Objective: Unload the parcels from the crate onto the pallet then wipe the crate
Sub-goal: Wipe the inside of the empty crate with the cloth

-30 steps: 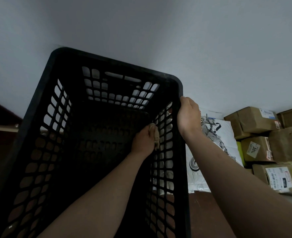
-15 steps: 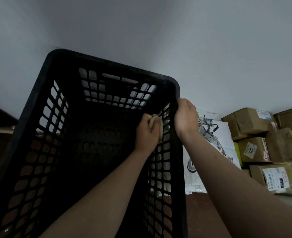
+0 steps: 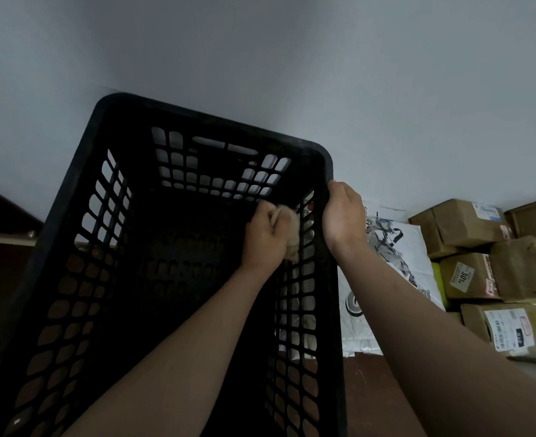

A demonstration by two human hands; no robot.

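Nearest, two bare forearms reach forward to a black lattice-walled crate, which is tipped so that its open mouth faces the camera. Inside it the left hand is clenched round a bunched tan cloth and holds it against the inner face of the crate's right wall, near the far corner. The right hand grasps the rim of that same wall from outside, with the thumb hooked over the edge.

Just beside the crate on the right sits a white mailer bag with black printed artwork, above a strip of reddish-brown floor. Beyond it, brown cardboard parcels are stacked against the wall. One carries a white sticker reading "30". Another bears a shipping label with a barcode, its text too small to read. What the parcels rest on cannot be told. A plain grey-white wall fills the background, and dark furniture stands at the far left.
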